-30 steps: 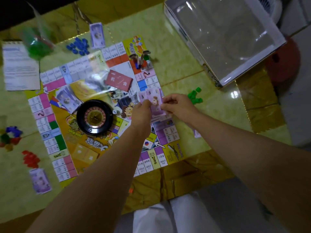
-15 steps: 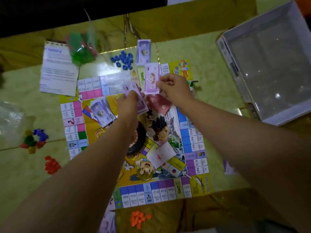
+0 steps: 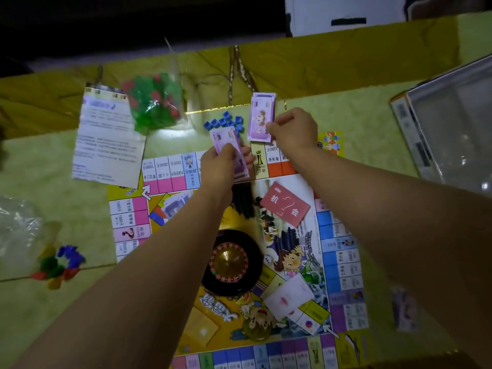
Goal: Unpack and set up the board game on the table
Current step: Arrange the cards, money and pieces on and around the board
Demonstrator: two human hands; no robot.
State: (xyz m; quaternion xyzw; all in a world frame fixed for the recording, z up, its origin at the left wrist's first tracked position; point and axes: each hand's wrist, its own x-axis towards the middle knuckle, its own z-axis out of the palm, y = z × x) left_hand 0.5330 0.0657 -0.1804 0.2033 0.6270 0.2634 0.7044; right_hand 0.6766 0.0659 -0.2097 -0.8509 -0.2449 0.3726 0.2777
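Game board [image 3: 165, 179]: unfolded and flat on the middle of the table [image 3: 80, 209], with its near side cut off at the bottom of the view. Clear plastic bag [image 3: 18, 227]: crumpled, at the table's left edge. Mixed coloured pieces [image 3: 60, 265]: small heap just beside that bag, off the board. Printed sheet [image 3: 106, 137]: flat, toward the far left corner of the table, its near right corner lying over the board's far left corner. Bag of green and red pieces [image 3: 153, 102]: against the sheet's far right corner, near the far edge of the table. Blue pieces [image 3: 223, 122]: loose cluster on the table just beyond the board's far side. Left hand [image 3: 221, 161]: over the board's far side, fingers curled round a wad of purple notes [image 3: 226, 138], thumb on top. Roulette wheel [image 3: 230, 262]: black, on the middle of the board, partly behind the left forearm. Right hand [image 3: 292, 129]: pinches a single purple note [image 3: 261, 118] by its right long edge, beside the blue pieces; whether the note touches the table cannot be told. Red card [image 3: 285, 207]: tilted, on the board between the forearms. White card [image 3: 288, 296]: on the board toward its near right corner. Purple paper [image 3: 404, 307]: blurred, on the table just off the board's right side. Open box [image 3: 452, 123]: at the table's right edge, partly out of view.
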